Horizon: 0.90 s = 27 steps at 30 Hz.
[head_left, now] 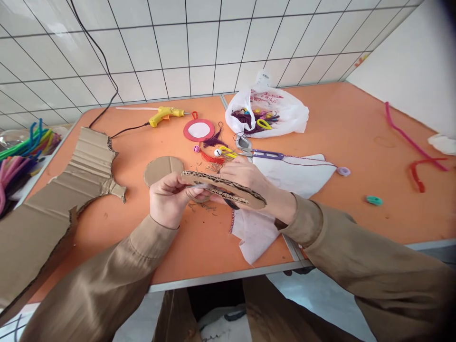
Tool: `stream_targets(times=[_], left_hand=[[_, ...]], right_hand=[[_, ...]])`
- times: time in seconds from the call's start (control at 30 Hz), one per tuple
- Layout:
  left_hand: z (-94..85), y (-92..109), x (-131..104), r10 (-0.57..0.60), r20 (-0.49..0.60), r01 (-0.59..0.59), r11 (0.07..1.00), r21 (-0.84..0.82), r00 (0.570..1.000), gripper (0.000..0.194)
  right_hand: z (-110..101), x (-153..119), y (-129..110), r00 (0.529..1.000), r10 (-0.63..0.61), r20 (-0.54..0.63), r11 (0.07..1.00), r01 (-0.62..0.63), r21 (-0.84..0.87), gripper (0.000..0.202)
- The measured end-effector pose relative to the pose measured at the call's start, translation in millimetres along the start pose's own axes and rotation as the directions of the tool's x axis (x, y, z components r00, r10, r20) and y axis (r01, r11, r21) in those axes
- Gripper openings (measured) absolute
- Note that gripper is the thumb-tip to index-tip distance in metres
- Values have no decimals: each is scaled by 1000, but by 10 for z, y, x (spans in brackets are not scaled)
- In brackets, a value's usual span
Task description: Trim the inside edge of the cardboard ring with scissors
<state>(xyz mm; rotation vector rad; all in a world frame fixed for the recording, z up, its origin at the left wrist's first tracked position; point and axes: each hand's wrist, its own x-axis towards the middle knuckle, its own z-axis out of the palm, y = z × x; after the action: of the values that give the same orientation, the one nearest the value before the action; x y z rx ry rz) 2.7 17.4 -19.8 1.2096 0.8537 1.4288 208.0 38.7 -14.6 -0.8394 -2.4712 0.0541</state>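
Note:
A ring-shaped piece of corrugated cardboard (pixel 224 183), tilted edge-on with its raw edge showing, is between my two hands. My left hand (pixel 169 197) pinches its left end between thumb and fingers. My right hand (pixel 245 173) is closed behind the cardboard, apparently around scissors; a silver blade (pixel 200 185) and part of a black handle (pixel 231 204) show, while most of the fingers are hidden. Cardboard crumbs are scattered on the table beneath. Beside my left hand lies a round cardboard disc (pixel 162 170).
Behind are a yellow glue gun (pixel 166 115), a red-rimmed white disc (pixel 198 129), purple-handled scissors (pixel 267 154) and a bag of tassels (pixel 285 114). A large torn cardboard sheet (pixel 42 228) lies left, white cloth (pixel 288 175) right. Pipe cleaners (pixel 409 133) lie far right.

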Motion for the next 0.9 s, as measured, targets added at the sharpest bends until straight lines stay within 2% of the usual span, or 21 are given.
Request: stream_targets(times=[0.2, 0.5, 0.63, 0.77, 0.9], left_hand=[[-15, -3, 3, 7, 26, -7, 1000, 2, 1000, 23], [-39, -30, 16, 17, 53, -15, 999, -29, 998, 18], [-18, 21, 30, 2, 68, -1, 1000, -14, 998, 20], [3, 83, 59, 16, 80, -15, 1000, -8, 997, 27], [-30, 73, 82, 55, 23, -56, 997, 51, 998, 31]], right_hand=[[8, 1, -10, 999, 38, 36, 999, -39, 11, 28], [13, -6, -14, 997, -39, -61, 999, 38, -13, 38], [11, -7, 7, 990, -73, -117, 997, 71, -21, 36], [-15, -19, 16, 996, -59, -64, 996, 55, -71, 29], [-19, -38, 15, 1000, -9, -16, 997, 8, -80, 31]])
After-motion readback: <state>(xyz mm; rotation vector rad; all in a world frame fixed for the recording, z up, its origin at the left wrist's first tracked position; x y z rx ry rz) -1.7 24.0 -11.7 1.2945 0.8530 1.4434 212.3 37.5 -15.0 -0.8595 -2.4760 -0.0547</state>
